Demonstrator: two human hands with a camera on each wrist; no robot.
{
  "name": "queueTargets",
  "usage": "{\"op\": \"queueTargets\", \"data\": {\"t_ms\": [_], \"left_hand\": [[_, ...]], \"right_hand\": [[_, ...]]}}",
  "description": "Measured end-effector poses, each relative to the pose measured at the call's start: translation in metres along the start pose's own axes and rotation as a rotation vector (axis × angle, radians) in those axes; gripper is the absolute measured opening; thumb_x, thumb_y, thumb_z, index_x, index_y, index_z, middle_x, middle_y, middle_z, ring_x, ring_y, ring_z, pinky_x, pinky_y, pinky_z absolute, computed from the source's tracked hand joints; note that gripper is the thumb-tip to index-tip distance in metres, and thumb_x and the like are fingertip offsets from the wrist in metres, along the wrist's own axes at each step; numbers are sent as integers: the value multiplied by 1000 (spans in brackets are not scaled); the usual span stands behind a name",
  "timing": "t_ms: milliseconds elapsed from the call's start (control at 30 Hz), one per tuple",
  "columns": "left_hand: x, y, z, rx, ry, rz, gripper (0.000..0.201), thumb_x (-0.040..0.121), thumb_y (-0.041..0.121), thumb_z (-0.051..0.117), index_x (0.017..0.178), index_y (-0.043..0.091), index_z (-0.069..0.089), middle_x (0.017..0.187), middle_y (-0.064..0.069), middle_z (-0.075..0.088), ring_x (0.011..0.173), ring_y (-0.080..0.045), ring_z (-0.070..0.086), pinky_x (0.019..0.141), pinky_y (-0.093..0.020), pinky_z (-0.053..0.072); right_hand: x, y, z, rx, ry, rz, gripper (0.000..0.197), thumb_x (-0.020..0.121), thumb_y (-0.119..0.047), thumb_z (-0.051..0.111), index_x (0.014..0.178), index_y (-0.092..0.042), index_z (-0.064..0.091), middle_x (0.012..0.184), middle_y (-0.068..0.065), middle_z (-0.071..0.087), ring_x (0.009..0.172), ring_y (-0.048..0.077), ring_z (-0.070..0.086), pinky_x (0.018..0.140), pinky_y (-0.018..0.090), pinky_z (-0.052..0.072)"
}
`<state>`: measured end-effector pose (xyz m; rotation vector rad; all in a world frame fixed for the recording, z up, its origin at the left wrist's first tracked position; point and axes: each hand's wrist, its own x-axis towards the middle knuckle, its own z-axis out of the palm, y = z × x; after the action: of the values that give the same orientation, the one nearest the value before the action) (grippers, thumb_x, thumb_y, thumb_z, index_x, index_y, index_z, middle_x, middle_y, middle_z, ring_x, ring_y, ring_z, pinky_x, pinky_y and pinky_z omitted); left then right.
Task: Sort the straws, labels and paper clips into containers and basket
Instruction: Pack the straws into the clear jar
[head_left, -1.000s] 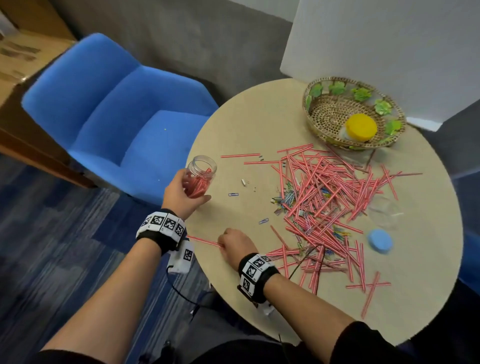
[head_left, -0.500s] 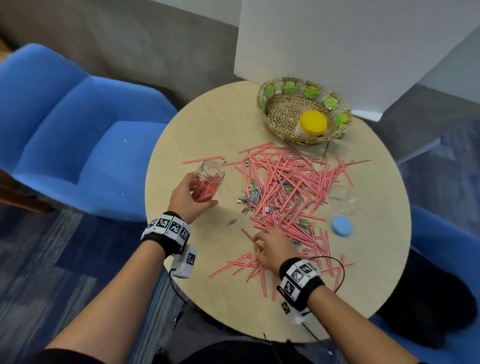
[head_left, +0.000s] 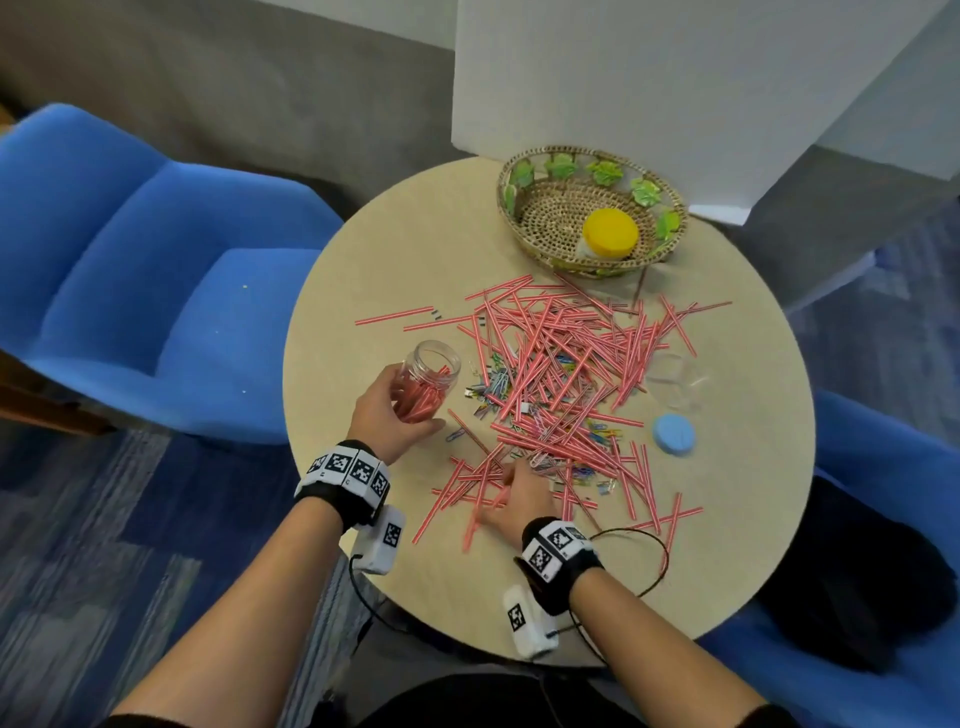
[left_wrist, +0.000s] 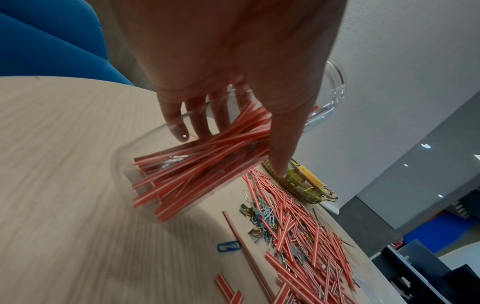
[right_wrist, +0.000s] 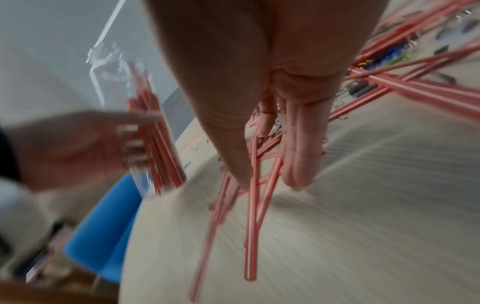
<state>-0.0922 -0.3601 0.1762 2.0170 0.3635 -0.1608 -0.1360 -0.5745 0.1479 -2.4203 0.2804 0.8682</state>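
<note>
Nearest, the right hand (head_left: 511, 496) lay fingers-down on loose straws (right_wrist: 253, 207), thumb and fingers closing round a few; the grip itself was blurred. Beyond, the left hand (head_left: 387, 410) wrapped a tilted jar (head_left: 431, 376) of straws. The slanted jar could spill. Farther off, paper clips (head_left: 493, 387) lay buried; labels were indistinguishable near the basket (head_left: 524, 228).

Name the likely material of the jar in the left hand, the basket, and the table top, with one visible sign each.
Jar: clear glossy plastic or glass; straws show through.
Basket: woven natural fibre, matte; coiled weave visible.
Table top: pale wood or wood-look laminate, matte; fine grain lines.
</note>
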Motion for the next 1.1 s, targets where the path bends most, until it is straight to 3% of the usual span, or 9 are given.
{"op": "queueTargets", "data": {"t_ms": [100, 233, 333, 433, 533, 667, 867, 967, 1100], "left_hand": [[0, -2, -4, -5, 10, -3, 77, 64, 18, 93, 129, 13, 52, 115, -8, 63, 101, -20, 59, 84, -26, 44], [-1, -3, -9, -19, 21, -11, 76, 66, 17, 92, 130, 13, 51, 115, -6, 62, 101, -19, 58, 80, -19, 44], [-3, -4, -11, -15, 21, -14, 74, 67, 16, 91, 130, 11, 51, 115, -5, 59, 98, -18, 56, 71, -9, 39], [-5, -8, -13, -15, 20, -20, 75, 67, 16, 91, 130, 11, 51, 115, -5, 59, 99, -18, 57, 72, -10, 39], [-7, -12, -16, -11, 27, -30, 76, 66, 17, 92, 129, 11, 51, 115, -6, 60, 99, -20, 57, 77, -18, 42], [-8, -15, -17, -12, 35, -29, 76, 65, 16, 93, 128, 11, 52, 114, -7, 61, 100, -20, 58, 73, -11, 41], [-6, -13, -17, -5, 31, -26, 76, 63, 19, 94, 127, 12, 53, 115, -7, 63, 103, -22, 60, 84, -26, 46], [-3, -10, -15, 6, 20, -22, 76, 63, 19, 94, 126, 12, 53, 113, -6, 62, 101, -20, 61, 78, -18, 45], [1, -3, -13, 11, 8, -15, 76, 65, 16, 93, 129, 11, 52, 113, -5, 60, 99, -18, 58, 72, -9, 40]], "right_hand": [[2, 2, -12, -45, 41, -71, 51, 72, -18, 84, 111, -21, 52, 104, -4, 59, 94, 15, 61, 84, 31, 54], [8, 2, -24, -471, 135, -350, 82, 73, -14, 81, 143, -19, 39, 146, 4, 35, 135, 24, 37, 113, 36, 37], [16, -6, -17, -698, 71, -577, 81, 77, -10, 73, 148, -15, 34, 153, 8, 32, 141, 28, 29, 118, 42, 27], [22, -16, -11, -812, 57, -675, 53, 80, -6, 65, 131, -10, 53, 128, 9, 53, 119, 28, 47, 108, 41, 39], [27, -28, -11, -859, 51, -695, 34, 83, 1, 59, 116, -6, 59, 106, 10, 57, 100, 28, 52, 94, 42, 46], [35, -42, -8, -951, 42, -729, 31, 94, 1, 48, 124, -4, 53, 108, 15, 60, 101, 34, 57, 86, 44, 45], [44, -44, -8, -789, 63, -615, 34, 97, -6, 45, 130, -10, 39, 106, 12, 64, 97, 33, 61, 82, 41, 44], [47, -40, -17, -684, 39, -572, 30, 95, -5, 44, 124, -10, 40, 101, 12, 62, 93, 33, 61, 73, 38, 42], [52, -39, -35, -418, 13, -419, 31, 94, -3, 46, 119, -19, 37, 83, 0, 60, 70, 23, 61, 58, 32, 48]]}}
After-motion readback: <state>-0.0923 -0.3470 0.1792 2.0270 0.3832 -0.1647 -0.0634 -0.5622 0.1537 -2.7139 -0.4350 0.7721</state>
